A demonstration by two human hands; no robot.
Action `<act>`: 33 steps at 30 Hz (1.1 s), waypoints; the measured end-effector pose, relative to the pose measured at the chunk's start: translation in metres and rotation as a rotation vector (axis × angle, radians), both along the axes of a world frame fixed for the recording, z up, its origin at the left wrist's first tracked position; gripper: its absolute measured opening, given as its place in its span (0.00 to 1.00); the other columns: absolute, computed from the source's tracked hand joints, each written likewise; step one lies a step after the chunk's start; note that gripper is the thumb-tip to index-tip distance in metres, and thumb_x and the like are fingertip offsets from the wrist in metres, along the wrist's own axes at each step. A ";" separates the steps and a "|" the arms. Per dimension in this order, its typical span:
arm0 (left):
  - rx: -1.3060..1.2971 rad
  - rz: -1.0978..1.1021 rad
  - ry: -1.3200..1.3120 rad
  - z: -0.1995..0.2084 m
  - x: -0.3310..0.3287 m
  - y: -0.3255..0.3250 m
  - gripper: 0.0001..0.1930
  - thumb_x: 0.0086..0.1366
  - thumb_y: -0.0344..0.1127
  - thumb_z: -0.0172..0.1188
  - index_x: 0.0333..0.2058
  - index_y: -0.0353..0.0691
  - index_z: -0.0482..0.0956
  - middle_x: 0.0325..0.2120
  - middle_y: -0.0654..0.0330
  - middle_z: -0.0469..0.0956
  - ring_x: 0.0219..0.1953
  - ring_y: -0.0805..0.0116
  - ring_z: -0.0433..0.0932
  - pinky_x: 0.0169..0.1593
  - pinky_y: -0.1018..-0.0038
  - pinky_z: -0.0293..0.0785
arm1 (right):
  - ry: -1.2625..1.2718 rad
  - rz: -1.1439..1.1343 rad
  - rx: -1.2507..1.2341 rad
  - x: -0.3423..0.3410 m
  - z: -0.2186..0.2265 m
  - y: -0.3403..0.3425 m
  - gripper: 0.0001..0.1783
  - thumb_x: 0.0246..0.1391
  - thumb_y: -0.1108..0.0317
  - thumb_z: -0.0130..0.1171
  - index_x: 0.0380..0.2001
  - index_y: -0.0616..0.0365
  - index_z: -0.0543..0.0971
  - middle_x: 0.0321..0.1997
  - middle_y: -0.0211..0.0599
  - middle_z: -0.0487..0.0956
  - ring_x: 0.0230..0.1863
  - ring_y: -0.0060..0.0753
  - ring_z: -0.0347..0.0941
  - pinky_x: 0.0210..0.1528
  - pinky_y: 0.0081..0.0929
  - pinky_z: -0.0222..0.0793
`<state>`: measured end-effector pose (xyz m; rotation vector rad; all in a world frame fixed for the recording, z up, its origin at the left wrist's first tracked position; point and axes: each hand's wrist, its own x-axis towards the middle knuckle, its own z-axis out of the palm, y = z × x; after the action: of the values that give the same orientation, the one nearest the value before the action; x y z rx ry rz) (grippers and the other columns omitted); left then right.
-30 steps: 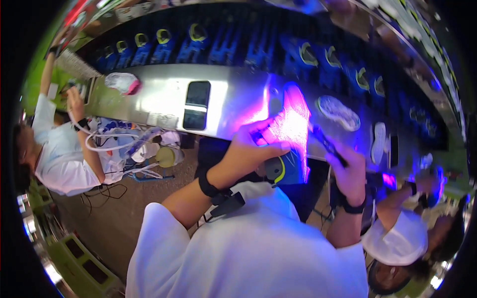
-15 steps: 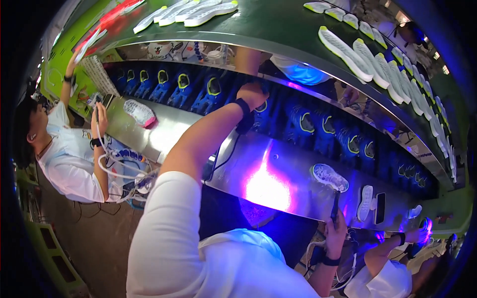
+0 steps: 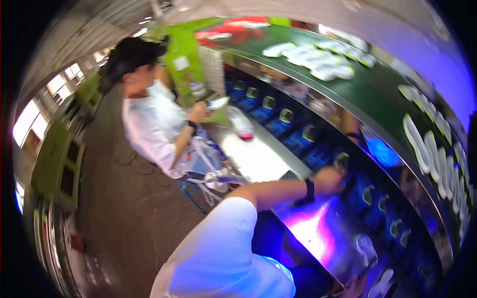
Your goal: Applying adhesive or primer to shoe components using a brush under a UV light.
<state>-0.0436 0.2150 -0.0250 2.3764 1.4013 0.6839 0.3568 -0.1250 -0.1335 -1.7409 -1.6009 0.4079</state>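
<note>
My left hand (image 3: 329,180), with a dark wristband, reaches to the near edge of a row of dark blue shoe uppers (image 3: 309,134) with yellow-green collars. It is blurred and its fingertips are hidden, so I cannot make out its grip. Low in the picture my right hand (image 3: 355,287) is partly cut off. It is closed on a slim dark-handled tool (image 3: 364,273), beside a white shoe sole (image 3: 366,250) lying on the metal bench (image 3: 343,226). Another pale sole (image 3: 381,284) lies to the right of that hand.
Pink and white light glares off the bench. At left a seated co-worker (image 3: 154,124) holds something pale near a white sole with a pink end (image 3: 240,123). White soles (image 3: 318,59) lie on the green upper belt (image 3: 278,67), whose metal edge overhangs the blue uppers.
The view has swung left, so the bench and arms sit farther right. My left arm still stretches to the blue uppers. The co-worker's raised arm has come down.
</note>
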 end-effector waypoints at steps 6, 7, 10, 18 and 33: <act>-0.066 -0.004 -0.046 -0.047 -0.057 -0.121 0.29 0.56 0.44 0.68 0.53 0.33 0.77 0.50 0.41 0.76 0.53 0.43 0.76 0.56 0.54 0.75 | -0.021 0.140 0.131 -0.027 0.007 0.064 0.16 0.59 0.69 0.61 0.50 0.57 0.81 0.57 0.54 0.76 0.38 0.40 0.79 0.30 0.28 0.76; -0.114 -0.010 0.082 -0.080 -0.067 -0.121 0.36 0.56 0.50 0.68 0.59 0.34 0.73 0.60 0.40 0.71 0.63 0.43 0.69 0.64 0.52 0.69 | 0.058 0.159 0.130 -0.030 0.002 0.071 0.17 0.58 0.69 0.61 0.51 0.58 0.81 0.57 0.54 0.76 0.38 0.40 0.78 0.29 0.28 0.75; -0.015 -0.075 0.198 -0.076 -0.064 -0.135 0.42 0.55 0.53 0.68 0.63 0.35 0.69 0.67 0.40 0.62 0.70 0.44 0.60 0.69 0.47 0.61 | 0.286 0.096 0.109 -0.020 -0.027 0.069 0.19 0.58 0.68 0.62 0.52 0.59 0.80 0.55 0.52 0.77 0.35 0.38 0.77 0.27 0.25 0.73; -0.314 -0.184 0.565 -0.061 -0.012 -0.099 0.67 0.32 0.60 0.81 0.69 0.32 0.59 0.70 0.31 0.51 0.71 0.30 0.55 0.69 0.43 0.59 | -0.692 0.654 0.454 0.046 -0.016 0.086 0.39 0.54 0.46 0.67 0.59 0.66 0.74 0.37 0.40 0.77 0.26 0.32 0.74 0.21 0.28 0.69; -0.093 -0.192 0.335 -0.143 -0.016 -0.090 0.66 0.15 0.73 0.75 0.55 0.30 0.77 0.58 0.19 0.65 0.65 0.23 0.61 0.71 0.43 0.53 | -0.728 0.437 0.369 -0.008 0.052 0.070 0.47 0.40 0.21 0.64 0.47 0.55 0.80 0.37 0.43 0.80 0.22 0.38 0.73 0.21 0.39 0.70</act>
<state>-0.0595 0.1252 -0.1681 2.5908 1.2667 0.1720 0.3490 -0.0549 -0.0811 -1.3044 -2.3971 -0.3651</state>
